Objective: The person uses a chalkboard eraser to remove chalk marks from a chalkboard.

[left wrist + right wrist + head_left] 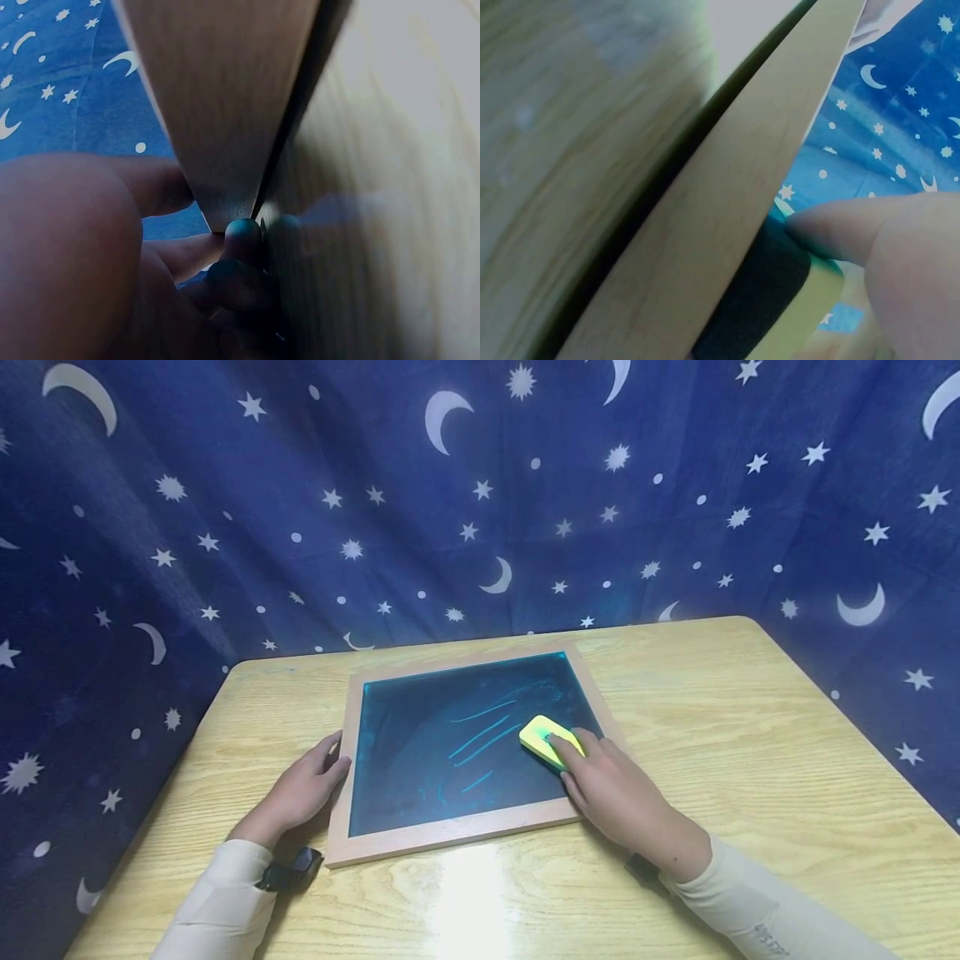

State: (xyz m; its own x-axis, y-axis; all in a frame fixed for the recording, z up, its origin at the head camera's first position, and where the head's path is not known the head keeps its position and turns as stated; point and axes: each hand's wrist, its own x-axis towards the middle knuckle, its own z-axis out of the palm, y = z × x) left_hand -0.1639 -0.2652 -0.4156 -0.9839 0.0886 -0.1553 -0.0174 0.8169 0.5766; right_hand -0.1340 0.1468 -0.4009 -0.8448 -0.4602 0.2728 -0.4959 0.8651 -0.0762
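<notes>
A small chalkboard [405, 760] in a pale wooden frame lies on the table, with several light blue strokes [480, 739] and smudges on its dark surface. My right hand [618, 789] grips a yellow chalkboard eraser [536, 733], one finger on its top, over the right part of the board. In the right wrist view, the eraser's dark felt side [754, 289] sits against the wooden frame [705, 172]. On the other side, my left hand [303, 785] holds the left edge of the frame. Its thumb [161, 184] touches that edge in the left wrist view, other fingers low beside it.
The light wood table [750, 760] extends to both sides of the board. Behind and to the left hangs a dark blue curtain [405, 485] with moons and stars. A black wrist device [292, 870] is strapped at the left sleeve.
</notes>
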